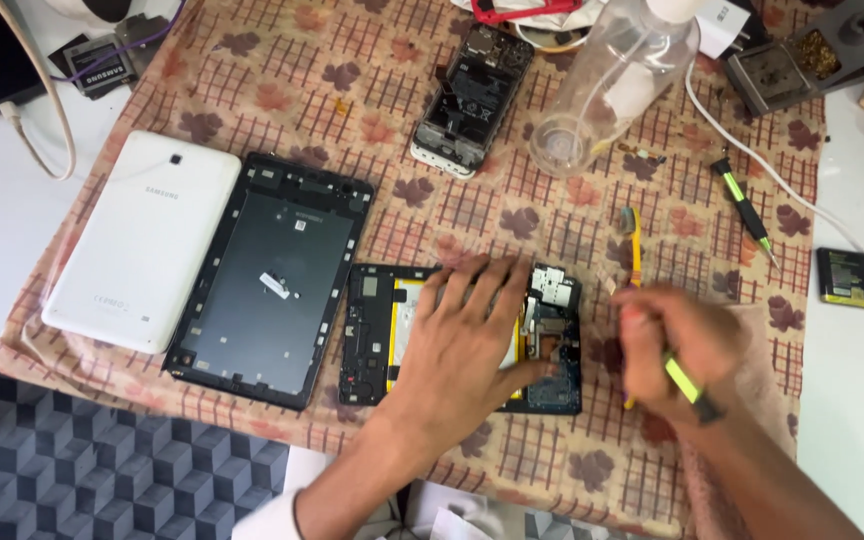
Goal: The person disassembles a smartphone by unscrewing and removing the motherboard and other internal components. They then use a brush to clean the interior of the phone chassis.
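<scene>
Patterned cloth (282,60): left hand (462,345) presses opened tablet (552,385); right hand (672,345) grips screwdriver (687,385).

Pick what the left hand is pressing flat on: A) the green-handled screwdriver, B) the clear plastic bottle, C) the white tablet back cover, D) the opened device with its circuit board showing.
D: the left hand lies spread over the opened device, its circuit board exposed beside the fingers.
</scene>
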